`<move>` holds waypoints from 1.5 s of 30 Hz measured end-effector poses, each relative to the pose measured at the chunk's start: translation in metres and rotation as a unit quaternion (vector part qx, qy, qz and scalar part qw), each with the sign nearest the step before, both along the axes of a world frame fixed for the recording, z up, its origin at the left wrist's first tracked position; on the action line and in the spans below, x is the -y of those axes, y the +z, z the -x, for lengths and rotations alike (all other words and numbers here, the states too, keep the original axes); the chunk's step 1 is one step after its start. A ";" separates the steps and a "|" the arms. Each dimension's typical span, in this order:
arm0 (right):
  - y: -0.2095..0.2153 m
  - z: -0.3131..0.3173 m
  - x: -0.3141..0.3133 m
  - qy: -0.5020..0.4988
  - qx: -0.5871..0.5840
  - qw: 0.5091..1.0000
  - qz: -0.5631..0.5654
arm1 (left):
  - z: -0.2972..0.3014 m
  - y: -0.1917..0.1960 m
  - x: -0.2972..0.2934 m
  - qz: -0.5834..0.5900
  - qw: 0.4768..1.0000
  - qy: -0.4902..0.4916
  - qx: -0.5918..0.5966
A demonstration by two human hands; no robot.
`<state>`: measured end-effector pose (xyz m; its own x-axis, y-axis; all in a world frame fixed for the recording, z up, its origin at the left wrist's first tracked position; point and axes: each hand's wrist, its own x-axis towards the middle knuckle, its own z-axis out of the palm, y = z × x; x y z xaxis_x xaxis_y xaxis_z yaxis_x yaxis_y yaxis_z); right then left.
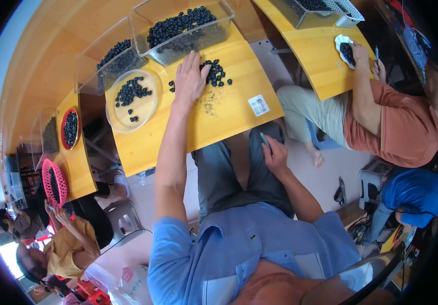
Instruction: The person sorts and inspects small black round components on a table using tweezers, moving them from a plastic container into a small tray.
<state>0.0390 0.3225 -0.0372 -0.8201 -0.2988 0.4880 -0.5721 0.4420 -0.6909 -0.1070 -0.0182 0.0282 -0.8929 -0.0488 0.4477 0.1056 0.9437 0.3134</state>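
Observation:
My left hand (pixel 191 81) reaches forward onto the yellow table (pixel 239 61). Its fingers are stretched out flat, and the palm covers part of a small pile of dark round bead-like pieces (pixel 216 73). Beyond the fingertips stands a clear plastic bin (pixel 178 53) with many more such pieces in it. To the left of this hand, a shallow clear round dish (pixel 150 113) holds a loose cluster of them. My right hand (pixel 276 155), above my right thigh, is closed around a slim pale pen-like tool (pixel 265 140); its exact kind cannot be made out.
A white label (pixel 258 105) lies near the table's right edge, and brownish crumbs (pixel 209 101) are scattered before the pile. Another clear bin (pixel 84 76) stands at the left. Co-workers sit on both sides; one at the right handles a white dish (pixel 339 43) of dark pieces.

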 end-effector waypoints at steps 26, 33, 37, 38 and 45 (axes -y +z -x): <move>-0.003 0.002 -0.015 -0.005 0.016 1.000 0.024 | -0.031 0.023 -0.062 0.042 0.995 -0.076 0.052; -0.004 0.001 -0.007 -0.002 0.005 1.000 0.023 | -0.048 0.001 -0.059 -0.078 0.996 0.046 0.010; -0.003 0.000 -0.002 -0.001 -0.005 1.000 0.005 | -0.039 -0.006 -0.064 -0.002 0.999 -0.006 0.054; -0.002 -0.001 0.000 0.000 -0.005 1.000 0.002 | -0.036 -0.005 -0.064 0.041 0.997 -0.004 0.070; -0.007 0.000 0.008 -0.001 -0.014 1.000 -0.001 | -0.040 -0.004 -0.054 0.008 0.998 -0.005 0.066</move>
